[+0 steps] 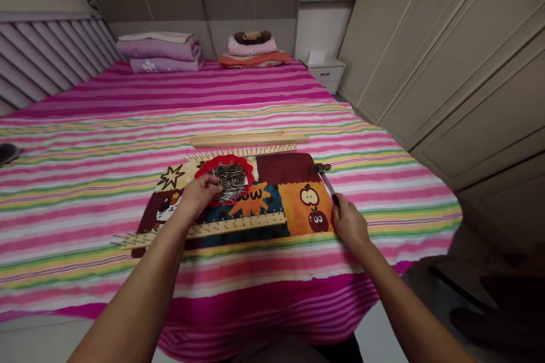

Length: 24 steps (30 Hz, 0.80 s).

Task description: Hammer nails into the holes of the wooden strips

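Observation:
My left hand (201, 194) dips into a red scalloped dish (218, 162) heaped with loose metal nails (232, 180). Thumb and fingers pinch together at the left side of the heap, on a nail as far as I can see. On the right, my right hand (349, 220) grips the dark handle of a hammer (327, 180), whose head points away from me. Under the dish lies a colourful patchwork-print mat (284, 169). A wooden strip (242, 223) studded with nails crosses the mat's near side, partly hidden by my left forearm. Another nail-studded strip (272, 151) lies along its far side.
Plain wooden strips (251, 139) lie just beyond the mat on the striped bed cover (383, 176). Folded purple bedding (159, 51) and a pink and orange stack (254, 55) sit by the headboard. Wardrobe doors (426, 57) stand on the right. A dark object (8, 153) rests at far left.

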Each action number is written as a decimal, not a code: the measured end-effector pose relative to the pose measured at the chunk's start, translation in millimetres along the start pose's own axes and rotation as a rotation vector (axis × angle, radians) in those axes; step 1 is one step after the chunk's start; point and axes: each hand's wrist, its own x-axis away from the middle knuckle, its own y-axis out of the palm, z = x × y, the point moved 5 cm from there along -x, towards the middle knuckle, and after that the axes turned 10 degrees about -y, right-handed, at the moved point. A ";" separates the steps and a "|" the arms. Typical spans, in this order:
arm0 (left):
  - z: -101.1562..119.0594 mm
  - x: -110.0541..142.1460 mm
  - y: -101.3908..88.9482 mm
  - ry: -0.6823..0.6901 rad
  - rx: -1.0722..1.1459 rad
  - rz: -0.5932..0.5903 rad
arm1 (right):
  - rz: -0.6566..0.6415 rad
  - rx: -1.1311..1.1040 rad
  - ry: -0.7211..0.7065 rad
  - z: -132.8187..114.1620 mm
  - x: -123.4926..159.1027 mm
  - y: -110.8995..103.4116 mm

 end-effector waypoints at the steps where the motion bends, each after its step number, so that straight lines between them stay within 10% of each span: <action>1: 0.4 1.9 -1.2 -0.002 0.099 -0.010 | 0.002 0.000 -0.001 -0.2 0.2 -0.2; 12: 17.7 48.1 -3.2 -0.131 0.406 -0.240 | 0.001 0.008 0.002 -2.8 1.6 -3.3; 24: -4.3 120.6 40.9 -0.124 0.478 -0.114 | -0.020 -0.016 0.001 -1.6 1.0 -3.2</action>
